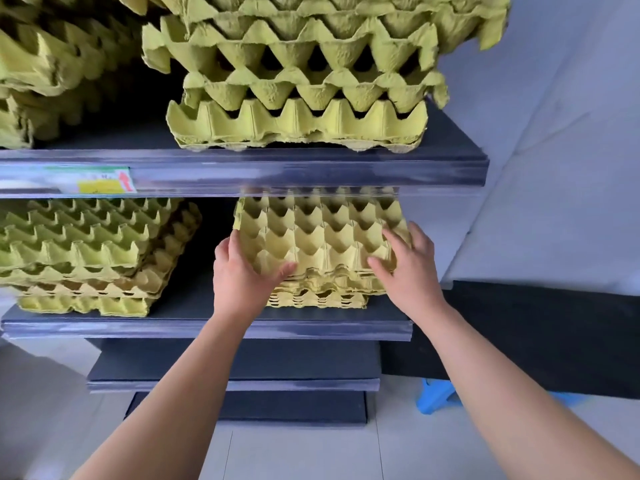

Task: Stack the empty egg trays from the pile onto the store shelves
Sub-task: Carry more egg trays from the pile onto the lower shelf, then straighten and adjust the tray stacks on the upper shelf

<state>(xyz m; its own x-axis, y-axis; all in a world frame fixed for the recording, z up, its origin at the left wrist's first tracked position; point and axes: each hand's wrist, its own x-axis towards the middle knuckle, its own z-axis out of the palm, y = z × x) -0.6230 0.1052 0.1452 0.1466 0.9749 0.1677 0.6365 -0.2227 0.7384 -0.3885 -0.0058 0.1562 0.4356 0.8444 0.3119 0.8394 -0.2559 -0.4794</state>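
Egg trays (322,237), a nested yellow-green batch, sit on the right half of the middle shelf (207,323), under the upper shelf (311,168). The left hand (239,271) grips the batch's front left corner with curled fingers. The right hand (408,268) clasps the front right corner, fingers over the top and thumb at the front edge. This looks like the placing step: the batch seems seated, though its upper trays overhang the lower ones. The next move probably calls for squaring the batch, then letting go.

I count four stacks: this one, a left neighbour stack (93,251), and two upper stacks (301,81) above. The trays within each are too tightly nested to count. Two bare lower shelves (235,372) show beneath, plus one price label (93,181) and one blue stool (436,393).
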